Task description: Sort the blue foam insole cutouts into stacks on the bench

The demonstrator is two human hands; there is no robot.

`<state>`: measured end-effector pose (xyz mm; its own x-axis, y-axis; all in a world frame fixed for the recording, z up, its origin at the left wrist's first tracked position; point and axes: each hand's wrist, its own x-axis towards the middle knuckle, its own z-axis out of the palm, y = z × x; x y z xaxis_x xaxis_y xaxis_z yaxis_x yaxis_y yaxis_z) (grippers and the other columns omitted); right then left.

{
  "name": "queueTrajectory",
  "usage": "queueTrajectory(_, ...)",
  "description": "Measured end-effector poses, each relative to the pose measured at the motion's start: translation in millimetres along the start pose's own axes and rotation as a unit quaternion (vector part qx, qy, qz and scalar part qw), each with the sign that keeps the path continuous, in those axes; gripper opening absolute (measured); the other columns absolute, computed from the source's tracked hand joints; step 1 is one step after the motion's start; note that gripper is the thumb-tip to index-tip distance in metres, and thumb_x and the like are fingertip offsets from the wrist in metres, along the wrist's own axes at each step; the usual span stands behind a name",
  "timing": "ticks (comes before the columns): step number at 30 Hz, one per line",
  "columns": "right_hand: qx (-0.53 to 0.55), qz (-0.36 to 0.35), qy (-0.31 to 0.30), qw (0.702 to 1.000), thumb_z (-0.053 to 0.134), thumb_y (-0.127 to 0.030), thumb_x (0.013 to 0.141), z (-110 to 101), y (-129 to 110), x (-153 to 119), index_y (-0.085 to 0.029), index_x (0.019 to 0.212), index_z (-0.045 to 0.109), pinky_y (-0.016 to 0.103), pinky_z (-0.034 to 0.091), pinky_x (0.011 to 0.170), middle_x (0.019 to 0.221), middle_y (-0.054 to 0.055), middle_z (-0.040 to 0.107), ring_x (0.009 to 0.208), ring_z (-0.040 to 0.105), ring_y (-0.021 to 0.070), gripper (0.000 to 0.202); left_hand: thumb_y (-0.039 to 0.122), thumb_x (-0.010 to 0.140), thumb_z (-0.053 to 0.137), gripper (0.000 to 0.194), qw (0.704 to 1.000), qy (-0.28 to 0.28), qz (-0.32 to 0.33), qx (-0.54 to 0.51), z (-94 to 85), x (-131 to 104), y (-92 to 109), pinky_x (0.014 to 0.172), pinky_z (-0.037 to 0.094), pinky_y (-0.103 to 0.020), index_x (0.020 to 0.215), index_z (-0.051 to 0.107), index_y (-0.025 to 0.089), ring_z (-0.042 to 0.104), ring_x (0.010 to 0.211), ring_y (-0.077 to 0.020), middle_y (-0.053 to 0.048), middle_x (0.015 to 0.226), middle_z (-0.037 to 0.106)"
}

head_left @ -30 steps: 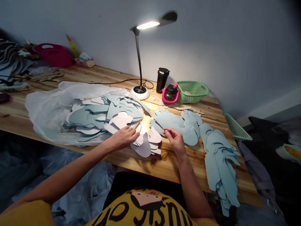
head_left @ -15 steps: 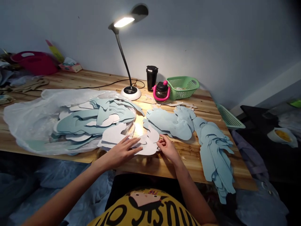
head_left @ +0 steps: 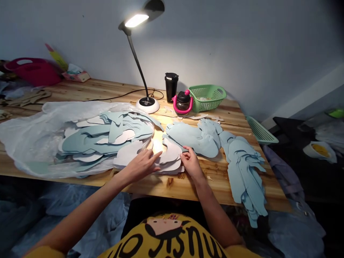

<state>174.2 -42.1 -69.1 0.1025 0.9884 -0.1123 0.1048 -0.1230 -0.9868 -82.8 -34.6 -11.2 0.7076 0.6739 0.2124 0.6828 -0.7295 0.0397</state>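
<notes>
White cut-out sheets [head_left: 172, 165] with curved edges lie stacked at the front of the table. My left hand [head_left: 143, 165] rests on their left part, index finger stretched out and the other fingers partly bent. At the stack's right edge, my right hand [head_left: 191, 163] pinches the rim of a white sheet between thumb and fingers. To the left, a clear plastic bag [head_left: 29, 132] spreads under a pile of blue-green and white cut-outs [head_left: 88, 138]. Light blue cut-outs [head_left: 188, 138] lie just beyond my right hand.
A lit desk lamp [head_left: 147, 104] stands behind the sheets. Near it are a black tumbler [head_left: 171, 87], a dark jar with a pink handle [head_left: 183, 103] and a green basket [head_left: 208, 104]. More blue cut-outs [head_left: 245, 172] overhang the table's front right edge.
My left fingers have drawn back a little and bent more. The top white sheet has shifted, showing layered edges beneath. My right hand stays at the right edge. The view has turned slightly.
</notes>
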Motion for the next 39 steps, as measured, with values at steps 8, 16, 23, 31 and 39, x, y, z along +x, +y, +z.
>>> queueTrajectory(8, 0.157, 0.033, -0.079, 0.984, 0.068, -0.052, 0.081, 2, -23, 6, -0.025, 0.132, 0.050, 0.034, 0.061, 0.072, 0.102, 0.007, 0.070, 0.091, 0.069, 0.0223, 0.060, 0.051, 0.091, 0.065, 0.056, 0.991, -0.029, 0.004, -0.133, 42.6, 3, -19, 0.088, 0.051, -0.038, 0.131, 0.056, 0.014, 0.060, 0.105, -0.0278, -0.016, 0.120, 0.060)
queueTrajectory(16, 0.046, -0.030, -0.010, 0.998, 0.065, -0.045, 0.082, 2, -9, 11, -0.022, 0.125, 0.055, 0.032, 0.057, 0.082, 0.100, 0.006, 0.067, 0.089, 0.066, 0.0184, 0.050, 0.042, 0.101, 0.054, 0.031, 0.994, -0.026, 0.038, -0.098, 46.1, 2, -15, 0.077, 0.048, -0.033, 0.104, 0.063, 0.013, 0.060, 0.087, -0.0223, -0.010, 0.095, 0.064)
queueTrajectory(23, 0.018, -0.099, 0.006, 0.995, 0.059, -0.034, 0.087, -2, -17, 6, -0.023, 0.134, 0.053, 0.039, 0.057, 0.095, 0.125, 0.014, 0.061, 0.114, 0.062, 0.0243, 0.049, 0.039, 0.107, 0.039, 0.034, 0.997, 0.064, 0.047, 0.016, 40.2, 2, -16, 0.077, 0.049, -0.036, 0.109, 0.060, 0.012, 0.060, 0.085, -0.0235, -0.013, 0.096, 0.064)
queueTrajectory(31, -0.165, -0.385, -0.065, 0.906, 0.061, -0.026, 0.095, -9, -65, -5, -0.029, 0.100, 0.073, 0.049, 0.038, 0.117, 0.114, 0.005, 0.072, 0.120, 0.062, 0.0266, 0.013, 0.041, 0.107, 0.041, 0.038, 0.997, 0.023, 0.065, -0.041, -39.0, 15, -8, 0.076, 0.054, -0.031, 0.134, 0.053, 0.017, 0.066, 0.093, -0.0217, -0.013, 0.116, 0.064)
queueTrajectory(39, 0.027, -0.158, 0.128, 0.979, 0.080, -0.047, 0.077, -99, -61, 7, -0.022, 0.094, 0.066, 0.028, 0.049, 0.066, 0.079, 0.000, 0.066, 0.068, 0.058, 0.0160, 0.033, 0.021, 0.098, 0.059, 0.039, 0.942, 0.319, -0.069, -0.076, -73.6, -13, -28, 0.104, 0.052, -0.041, 0.136, 0.056, 0.021, 0.063, 0.119, -0.0252, -0.010, 0.129, 0.063)
